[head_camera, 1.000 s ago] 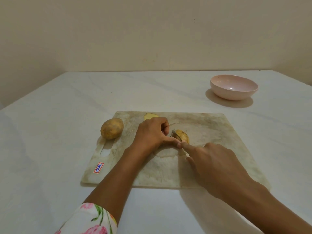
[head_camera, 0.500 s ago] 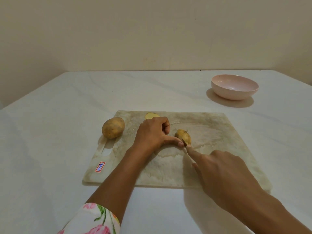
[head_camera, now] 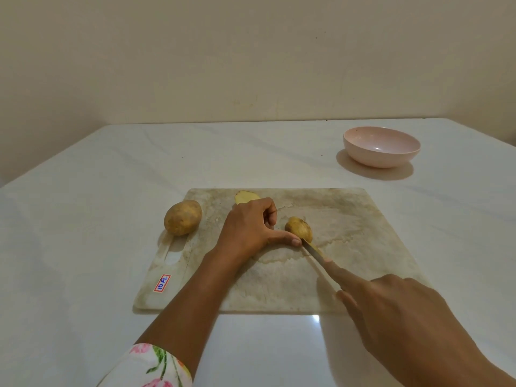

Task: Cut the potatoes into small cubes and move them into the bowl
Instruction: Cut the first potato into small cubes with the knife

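White table (head_camera: 83,247) with cutting board (head_camera: 363,233): at board centre, left hand (head_camera: 248,227) pinches potato half (head_camera: 298,228); right hand (head_camera: 396,311) grips knife (head_camera: 314,251), blade at its near end. Slicing apparently in hand; next likely needs downward pressure.

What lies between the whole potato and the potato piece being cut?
In the head view, the left hand lies between the whole potato and the potato piece, its thumb touching that piece; a cut half shows just behind the hand.

bare cream wall (head_camera: 251,57) behind a glossy white table (head_camera: 83,219)
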